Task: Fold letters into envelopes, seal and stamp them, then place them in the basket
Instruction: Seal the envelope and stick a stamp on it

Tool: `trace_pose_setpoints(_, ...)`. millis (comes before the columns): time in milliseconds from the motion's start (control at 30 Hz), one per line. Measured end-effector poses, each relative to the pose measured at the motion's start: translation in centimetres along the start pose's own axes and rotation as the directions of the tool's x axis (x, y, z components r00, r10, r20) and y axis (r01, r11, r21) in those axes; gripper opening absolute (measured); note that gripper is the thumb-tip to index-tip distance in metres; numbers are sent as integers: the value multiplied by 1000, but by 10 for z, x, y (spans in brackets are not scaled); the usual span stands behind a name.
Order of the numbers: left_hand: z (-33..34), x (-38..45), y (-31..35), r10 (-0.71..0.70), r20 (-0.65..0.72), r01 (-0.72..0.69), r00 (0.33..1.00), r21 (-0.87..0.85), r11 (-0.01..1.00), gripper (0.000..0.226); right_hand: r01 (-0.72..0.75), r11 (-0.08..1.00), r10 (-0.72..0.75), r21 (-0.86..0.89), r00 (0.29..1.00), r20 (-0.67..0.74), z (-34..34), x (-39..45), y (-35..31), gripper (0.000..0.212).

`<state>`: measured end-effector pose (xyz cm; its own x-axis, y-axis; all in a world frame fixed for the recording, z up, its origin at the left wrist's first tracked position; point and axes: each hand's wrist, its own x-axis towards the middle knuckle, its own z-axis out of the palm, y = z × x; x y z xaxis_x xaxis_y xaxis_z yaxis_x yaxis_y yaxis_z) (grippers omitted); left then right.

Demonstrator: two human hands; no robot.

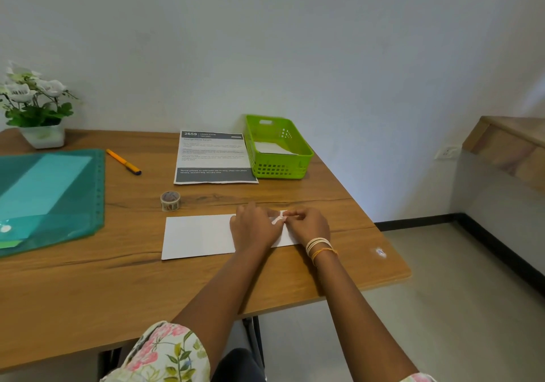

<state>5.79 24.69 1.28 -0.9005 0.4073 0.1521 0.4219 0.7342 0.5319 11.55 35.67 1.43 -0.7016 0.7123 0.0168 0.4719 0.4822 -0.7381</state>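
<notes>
A white envelope (197, 236) lies flat on the wooden table (118, 278). My left hand (254, 226) rests on the envelope's right part, fingers curled toward a small pale strip of tape (278, 218). My right hand (308, 225) pinches that strip at the envelope's upper right corner. A roll of patterned tape (170, 200) stands just behind the envelope to the left. The green basket (278, 169) sits at the back right with a white envelope (272, 148) inside. A printed letter sheet (213, 157) lies left of the basket.
A teal plastic folder (50, 198) holding papers covers the table's left side. An orange pen (123, 161) lies behind it. A potted plant (35, 107) stands at the back left corner. The table's right edge drops to the floor near my right wrist.
</notes>
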Motion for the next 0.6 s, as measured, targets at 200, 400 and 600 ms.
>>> trace_pose_setpoints(200,2,-4,-4,45,22,-47,999,80,996,44,167,924,-165,-344,986,35,9,-3,3,30)
trace_pose_setpoints(400,1,-7,-9,126,55,-133,990,135,982,45,295,865,-330,-406,944,-16,15,-18,14,42)
trace_pose_setpoints(600,4,-14,-15,198,84,-213,977,251,944,48,418,787,-459,-454,888,23,18,-29,21,33)
